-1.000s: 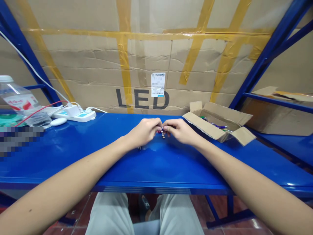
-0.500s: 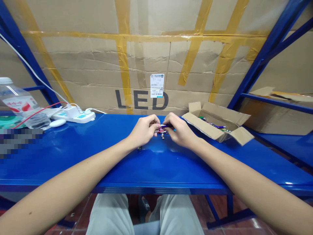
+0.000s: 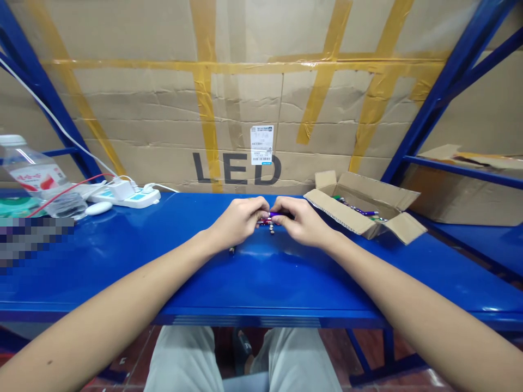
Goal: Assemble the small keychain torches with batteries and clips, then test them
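Over the blue tabletop (image 3: 220, 277), my two hands meet in the middle. My right hand (image 3: 301, 220) is closed around a slim purple pen (image 3: 279, 214), whose visible part lies sideways between the hands. The fingers of my left hand (image 3: 240, 220) pinch its left end; the fingertips hide most of that end. Just beneath lie shiny red pen-like pieces (image 3: 265, 222), partly covered by the fingers. Small metallic bits (image 3: 272, 231) rest on the table in front of them. Near my left wrist is a small dark piece (image 3: 232, 250), too small to name.
To the right, an open cardboard box (image 3: 347, 211) holds several pens, purple and green among them. At left stand a plastic bottle (image 3: 44, 177), a white power strip (image 3: 137, 197) with cables, and a white oval object (image 3: 98, 208). A large taped carton (image 3: 163, 125) forms the back.
Both hands stay together with the pen between them, and more of its purple barrel shows now. The whole view has shifted slightly.
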### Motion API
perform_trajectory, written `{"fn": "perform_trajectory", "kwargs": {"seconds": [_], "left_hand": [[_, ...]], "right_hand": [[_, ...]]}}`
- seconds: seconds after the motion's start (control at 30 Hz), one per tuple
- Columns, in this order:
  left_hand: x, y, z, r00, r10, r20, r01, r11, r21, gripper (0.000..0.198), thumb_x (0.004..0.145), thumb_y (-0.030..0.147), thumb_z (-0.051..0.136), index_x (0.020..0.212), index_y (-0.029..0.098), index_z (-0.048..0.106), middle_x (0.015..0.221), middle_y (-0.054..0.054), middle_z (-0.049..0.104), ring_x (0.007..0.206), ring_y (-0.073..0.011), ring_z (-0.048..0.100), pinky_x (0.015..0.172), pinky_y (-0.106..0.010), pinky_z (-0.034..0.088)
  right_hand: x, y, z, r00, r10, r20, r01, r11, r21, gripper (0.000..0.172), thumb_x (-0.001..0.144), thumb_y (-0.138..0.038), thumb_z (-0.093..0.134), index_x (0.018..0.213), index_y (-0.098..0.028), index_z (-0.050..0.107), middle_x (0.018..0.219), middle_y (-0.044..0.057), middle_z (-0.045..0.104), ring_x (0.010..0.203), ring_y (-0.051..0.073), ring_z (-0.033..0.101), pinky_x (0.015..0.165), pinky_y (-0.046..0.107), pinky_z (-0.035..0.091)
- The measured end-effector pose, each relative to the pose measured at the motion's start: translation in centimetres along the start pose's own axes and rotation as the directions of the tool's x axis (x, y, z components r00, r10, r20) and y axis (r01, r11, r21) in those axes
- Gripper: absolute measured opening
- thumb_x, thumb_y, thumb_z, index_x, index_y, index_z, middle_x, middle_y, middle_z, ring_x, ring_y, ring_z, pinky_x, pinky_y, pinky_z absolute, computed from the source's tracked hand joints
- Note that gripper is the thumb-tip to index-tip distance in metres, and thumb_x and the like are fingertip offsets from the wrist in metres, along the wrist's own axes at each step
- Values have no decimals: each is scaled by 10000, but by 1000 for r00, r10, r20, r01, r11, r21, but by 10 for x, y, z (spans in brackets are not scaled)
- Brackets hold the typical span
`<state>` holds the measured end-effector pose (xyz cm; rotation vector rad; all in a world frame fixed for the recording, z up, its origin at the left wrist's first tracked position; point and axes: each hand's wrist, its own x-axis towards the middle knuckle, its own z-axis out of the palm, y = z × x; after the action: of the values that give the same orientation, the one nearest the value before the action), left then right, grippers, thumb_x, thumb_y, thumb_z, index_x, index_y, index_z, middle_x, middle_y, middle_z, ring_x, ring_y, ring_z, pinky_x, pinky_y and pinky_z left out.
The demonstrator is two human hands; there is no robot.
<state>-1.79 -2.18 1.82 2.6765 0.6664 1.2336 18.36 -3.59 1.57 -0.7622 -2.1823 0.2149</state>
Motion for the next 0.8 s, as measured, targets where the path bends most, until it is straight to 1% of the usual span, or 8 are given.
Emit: {"fn": "perform_trajectory", "kwargs": {"seconds": [0.13,0.27,0.37,0.47,0.6,0.73,0.8], "left_hand": [[1,0,-1,1000,-26,15,26,1000,-13,132,870,85,511,786,179,553,625,44,562,576,-93,535,587,-204,412],[3,1,-3,998,-64,28,65,998,-18,110,874,114,529,789,177,561,630,42,569,593,-98,534,600,-212,408],[4,0,-4,992,-120,40,122,992,-38,88,878,143,539,804,175,575,656,37,586,613,-103,547,612,-222,414],[4,0,-3,977,-201,66,208,968,-137,84,884,175,545,806,173,576,649,38,588,590,-102,559,606,-227,431],[4,-2,-1,952,-285,108,304,911,-280,80,879,218,564,813,174,576,632,37,591,560,-107,566,576,-233,456],[3,-6,2,920,-361,150,391,835,-387,77,865,249,585,840,177,569,627,31,597,544,-123,578,528,-244,481],[2,-7,4,915,-369,161,403,814,-418,77,863,249,583,839,178,566,623,31,592,546,-127,583,521,-248,494]], "right_hand": [[0,1,0,1000,-11,-14,11,1000,-10,120,868,-109,558,773,-178,578,744,20,625,701,149,563,651,270,416],[2,3,-1,997,-62,-41,59,997,-52,101,871,-101,560,826,-175,612,787,32,649,734,157,582,677,279,430],[3,6,-3,994,-100,-42,97,992,-81,94,884,-114,569,858,-177,635,810,37,661,755,163,592,699,289,442],[4,9,-4,993,-113,-34,109,990,-94,110,886,-106,577,877,-179,659,817,37,666,767,164,601,712,293,451],[4,14,-6,993,-111,-43,107,990,-87,138,889,-98,585,906,-183,692,842,41,677,791,164,615,732,298,464],[5,17,-6,996,-64,-54,61,997,-53,100,886,-146,623,905,-191,711,847,43,678,792,168,627,737,308,479],[5,18,-6,998,-48,-46,46,998,-38,95,885,-158,628,903,-197,713,849,43,681,799,173,631,747,316,485]]}}
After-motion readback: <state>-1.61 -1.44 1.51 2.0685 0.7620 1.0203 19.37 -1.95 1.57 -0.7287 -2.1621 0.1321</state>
